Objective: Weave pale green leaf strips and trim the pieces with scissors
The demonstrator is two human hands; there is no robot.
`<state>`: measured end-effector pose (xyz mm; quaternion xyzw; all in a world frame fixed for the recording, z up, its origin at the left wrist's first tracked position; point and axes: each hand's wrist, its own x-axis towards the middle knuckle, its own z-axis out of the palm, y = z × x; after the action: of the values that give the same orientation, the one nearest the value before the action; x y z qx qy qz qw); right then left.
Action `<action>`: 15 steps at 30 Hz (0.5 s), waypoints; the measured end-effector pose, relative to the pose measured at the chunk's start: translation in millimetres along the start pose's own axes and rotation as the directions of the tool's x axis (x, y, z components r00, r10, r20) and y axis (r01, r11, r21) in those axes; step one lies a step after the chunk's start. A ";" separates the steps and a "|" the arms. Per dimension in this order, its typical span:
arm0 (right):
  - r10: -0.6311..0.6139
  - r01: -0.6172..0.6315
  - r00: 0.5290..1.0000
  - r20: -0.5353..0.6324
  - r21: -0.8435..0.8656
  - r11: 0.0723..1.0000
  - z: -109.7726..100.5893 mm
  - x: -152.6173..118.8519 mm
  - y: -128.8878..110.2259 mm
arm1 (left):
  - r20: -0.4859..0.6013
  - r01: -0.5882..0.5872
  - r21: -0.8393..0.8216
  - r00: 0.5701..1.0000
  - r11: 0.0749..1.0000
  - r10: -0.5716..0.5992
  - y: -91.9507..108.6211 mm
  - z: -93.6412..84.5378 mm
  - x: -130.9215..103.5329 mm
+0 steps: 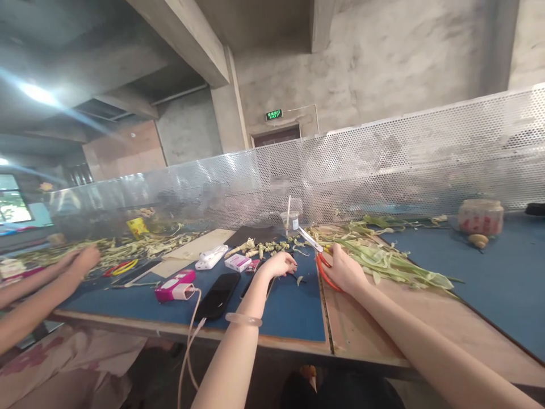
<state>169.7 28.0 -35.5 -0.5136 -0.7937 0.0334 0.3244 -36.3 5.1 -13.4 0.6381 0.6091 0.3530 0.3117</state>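
My right hand [349, 270] is closed on a pair of scissors with orange-red handles [326, 274]. Their blades [311, 240] point up and to the left, toward the back of the table. To the left, over the blue tabletop, my left hand [279, 265] has its fingers curled down and together; what they may hold is hidden. Just behind it lies a row of small knotted green plant pieces [272, 247]. Beside the scissors, long pale-green leaves [383, 253] are spread over a wooden board [383, 318]. A small curved scrap [300, 280] rests near my left fingertips.
A black phone [219, 295], a pink charger box [175, 285], a white power strip [212, 257] and a cable lie at left. Another person's hands [83, 260] work farther left. A clear cup [290, 220] stands before the perforated metal screen [383, 165]. A jar [480, 217] sits far right.
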 end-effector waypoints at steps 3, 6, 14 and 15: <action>0.051 -0.038 0.989 0.140 -0.091 0.995 2.2 6.4 12.1 | 0.060 -0.022 0.111 0.998 0.994 0.016 0.7 0.6 -3.2; 0.081 -0.058 0.984 0.159 -0.139 0.989 0.7 10.4 20.3 | 0.091 -0.053 0.167 0.995 0.985 0.038 6.1 -0.3 -7.8; 0.163 -0.157 0.983 0.081 -0.082 0.984 -9.7 11.6 24.2 | 0.148 -0.148 0.307 0.983 0.940 0.107 10.6 1.4 -8.6; 0.164 -0.157 0.983 0.088 -0.085 0.984 -8.9 11.9 25.2 | 0.139 -0.165 0.333 0.982 0.929 0.124 10.5 1.3 -8.6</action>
<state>191.4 47.3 -32.5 -0.5859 -0.7649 0.0527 0.2625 -29.4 -4.2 -6.0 0.7450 0.5935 0.2262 0.2037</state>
